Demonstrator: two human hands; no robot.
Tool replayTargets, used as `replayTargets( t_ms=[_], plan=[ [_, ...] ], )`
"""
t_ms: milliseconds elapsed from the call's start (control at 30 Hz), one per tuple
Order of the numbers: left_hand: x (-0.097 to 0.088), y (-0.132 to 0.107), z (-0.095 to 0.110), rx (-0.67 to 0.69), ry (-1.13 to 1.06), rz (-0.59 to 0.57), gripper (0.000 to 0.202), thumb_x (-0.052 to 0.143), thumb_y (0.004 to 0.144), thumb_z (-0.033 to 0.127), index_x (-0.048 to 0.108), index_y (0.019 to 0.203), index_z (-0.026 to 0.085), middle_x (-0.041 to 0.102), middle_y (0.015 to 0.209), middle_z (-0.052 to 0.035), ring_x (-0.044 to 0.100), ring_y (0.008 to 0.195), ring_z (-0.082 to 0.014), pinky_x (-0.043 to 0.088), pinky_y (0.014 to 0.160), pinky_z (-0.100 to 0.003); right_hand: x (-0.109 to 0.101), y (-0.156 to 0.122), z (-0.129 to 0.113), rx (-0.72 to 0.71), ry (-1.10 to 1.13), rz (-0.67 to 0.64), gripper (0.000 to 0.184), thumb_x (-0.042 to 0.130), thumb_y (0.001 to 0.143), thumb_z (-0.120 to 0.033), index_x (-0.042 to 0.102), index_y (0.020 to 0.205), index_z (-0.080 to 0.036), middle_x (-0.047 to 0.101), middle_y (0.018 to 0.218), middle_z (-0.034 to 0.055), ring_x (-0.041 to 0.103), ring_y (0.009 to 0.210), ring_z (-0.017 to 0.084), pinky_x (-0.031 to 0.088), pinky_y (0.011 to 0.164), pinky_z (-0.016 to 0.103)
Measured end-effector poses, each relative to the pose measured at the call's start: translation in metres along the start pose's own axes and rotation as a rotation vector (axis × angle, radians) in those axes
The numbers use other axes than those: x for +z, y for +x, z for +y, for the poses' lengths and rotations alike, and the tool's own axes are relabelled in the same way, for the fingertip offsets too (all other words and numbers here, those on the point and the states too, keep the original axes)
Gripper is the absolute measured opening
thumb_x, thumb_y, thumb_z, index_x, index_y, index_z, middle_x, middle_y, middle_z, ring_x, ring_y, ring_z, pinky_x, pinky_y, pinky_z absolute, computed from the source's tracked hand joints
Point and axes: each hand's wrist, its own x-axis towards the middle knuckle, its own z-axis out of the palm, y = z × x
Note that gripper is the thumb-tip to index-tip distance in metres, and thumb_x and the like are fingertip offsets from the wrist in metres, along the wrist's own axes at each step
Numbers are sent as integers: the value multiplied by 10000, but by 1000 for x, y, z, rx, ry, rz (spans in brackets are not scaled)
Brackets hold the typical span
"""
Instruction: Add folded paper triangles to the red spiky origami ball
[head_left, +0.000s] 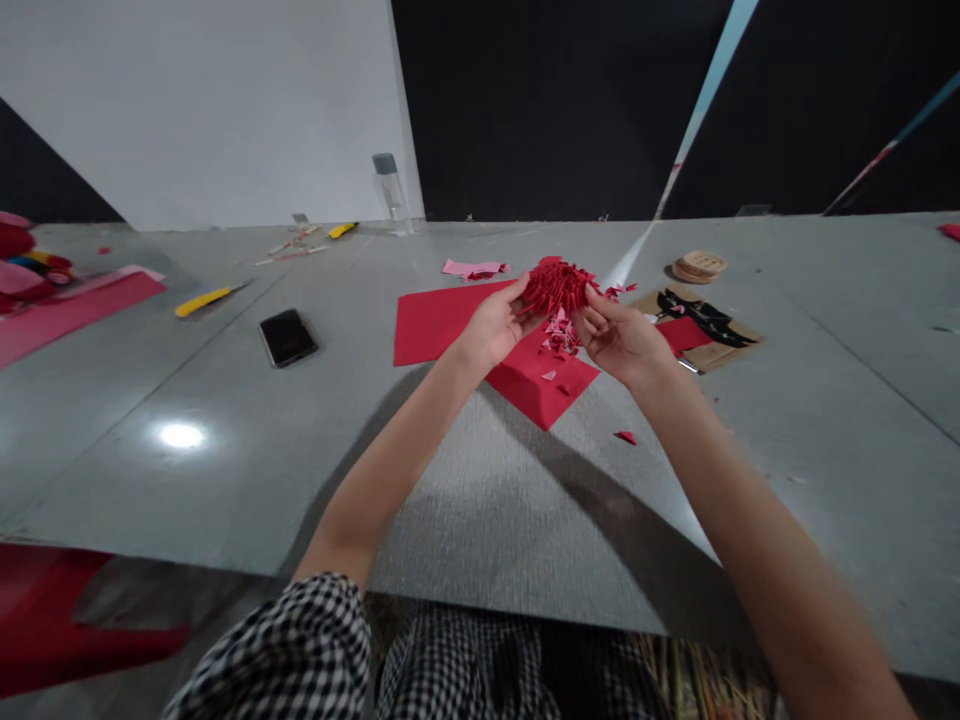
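Red folded-paper bundle (559, 283): both hands are gripping it over the middle of the table (465, 500), toward the far side. I am watching remotely through the head view.

Hands: left hand (499, 325) is pinching the bundle's left edge between thumb and fingers; right hand (619, 335) is grasping its right edge likewise. I am not managing to tell whether the underside is touching the red sheets (442, 325) below.

Progress, done: the bundle is showing many narrow, densely packed folds or strips across a rounded top, so I am judging its shaping to be well advanced. Pink and red scraps (560, 335) are lying on the near side of it, between the hands, and a red scrap (626, 437) is lying apart, nearer and to the right; I am taking these as signs of cutting already done.

Progress, left: the red sheets are lying broad and flat, apparently unfolded, and a pink strip (474, 268) is resting beyond them. I am reading these as unworked stock, but I am not able to say whether the bundle is needing more. Its finished state is remaining undetermined from this view.

Tools: a yellow-handled knife (202, 302) is lying well to the left, neither hand touching it; I am counting no cutting in progress.
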Motion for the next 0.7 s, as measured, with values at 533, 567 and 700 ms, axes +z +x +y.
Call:
replayTargets(
  t_ms=[533, 567, 700],
  plan=[
    [-8, 2, -3, 65, 110, -98, 134, 691, 920, 123, 768, 1027, 143, 786, 875, -61, 740, 1090, -207, 569, 1039, -326, 0, -9, 0, -39, -58, 15, 268, 763, 831, 4, 676, 693, -208, 739, 751, -30, 696, 701, 51, 596, 704, 132],
    [-8, 2, -2, 49, 111, -92, 139, 698, 918, 148, 770, 1037, 151, 794, 897, -66, 736, 1110, -216, 570, 1040, -331, -1, -9, 0, -40, -56, 17, 280, 781, 815, 7, 661, 676, -204, 726, 734, -30, 690, 692, 50, 590, 698, 129],
    [-8, 5, 1, 38, 138, -119, 123, 723, 927, 254, 777, 973, 154, 810, 951, -81, 733, 1117, -233, 571, 1044, -345, -4, -9, 2, -36, -73, -22, 258, 812, 795, -1, 679, 702, -201, 707, 708, -43, 640, 614, 38, 557, 616, 107]
  ],
)
